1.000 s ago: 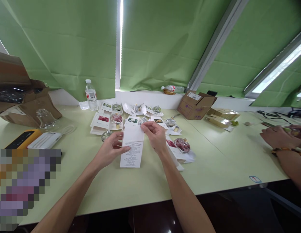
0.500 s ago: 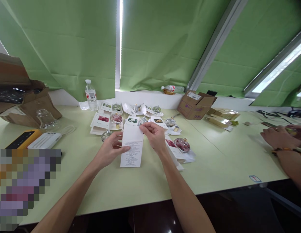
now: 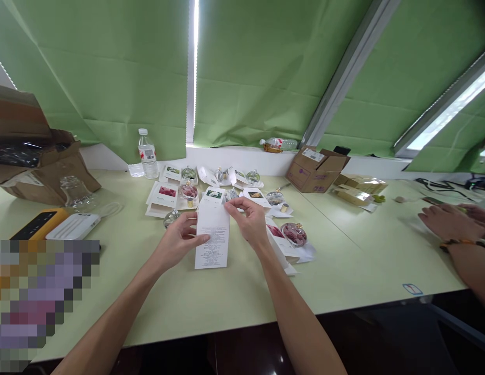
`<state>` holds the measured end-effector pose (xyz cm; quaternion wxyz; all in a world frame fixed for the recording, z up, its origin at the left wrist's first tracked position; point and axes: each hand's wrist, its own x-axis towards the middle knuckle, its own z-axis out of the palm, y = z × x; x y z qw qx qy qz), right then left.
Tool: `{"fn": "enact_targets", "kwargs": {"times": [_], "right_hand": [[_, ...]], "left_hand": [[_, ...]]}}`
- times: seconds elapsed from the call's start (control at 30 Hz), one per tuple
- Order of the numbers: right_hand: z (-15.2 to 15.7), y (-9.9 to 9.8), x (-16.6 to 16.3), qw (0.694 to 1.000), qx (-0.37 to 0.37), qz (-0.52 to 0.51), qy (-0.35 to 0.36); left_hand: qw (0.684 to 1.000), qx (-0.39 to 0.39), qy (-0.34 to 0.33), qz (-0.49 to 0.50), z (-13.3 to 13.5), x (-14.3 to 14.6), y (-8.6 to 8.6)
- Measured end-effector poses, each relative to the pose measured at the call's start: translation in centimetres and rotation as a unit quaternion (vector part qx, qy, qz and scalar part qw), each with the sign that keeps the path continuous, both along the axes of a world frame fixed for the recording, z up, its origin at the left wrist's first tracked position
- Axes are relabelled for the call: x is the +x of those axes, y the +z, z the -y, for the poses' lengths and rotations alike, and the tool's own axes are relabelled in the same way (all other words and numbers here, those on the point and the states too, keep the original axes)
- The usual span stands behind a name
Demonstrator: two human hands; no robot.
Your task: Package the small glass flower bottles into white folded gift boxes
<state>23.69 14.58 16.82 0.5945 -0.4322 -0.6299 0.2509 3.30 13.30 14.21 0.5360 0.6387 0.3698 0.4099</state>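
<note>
My left hand grips the left edge of a white printed card, thumb across its front and fingers partly hidden. My right hand pinches the card's upper right edge between thumb and fingers. Small lines of text cover the card's lower part; a green picture with white flowers shows at the top. Whether it is a single sheet or a folded carton I cannot tell. Just beyond the left fingers sits a round glass bottle. To the right, a dark red round bottle lies on white packaging.
Behind my hands, several white flower-picture packages lie with round bottles. A water bottle, a glass jar and a white power bank stand left. Cardboard box and gold cartons lie right. Another person's hands work at far right.
The card has tilted slightly and its crosswise crease shows less. Both of my hands keep nearly the same place and grip. The other person's hands have shifted a little.
</note>
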Motion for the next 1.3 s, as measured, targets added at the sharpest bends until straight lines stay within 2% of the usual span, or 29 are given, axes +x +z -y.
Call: {"fn": "enact_targets", "kwargs": {"times": [0.47, 1.3], "right_hand": [[0.31, 0.25, 0.10, 0.998, 0.009, 0.067, -0.009], [0.46, 0.19, -0.12, 0.998, -0.015, 0.048, 0.024]], "left_hand": [[1.000, 0.001, 0.000, 0.004, -0.20, 0.01, -0.24], [1.000, 0.004, 0.001, 0.004, -0.20, 0.07, -0.25]]}}
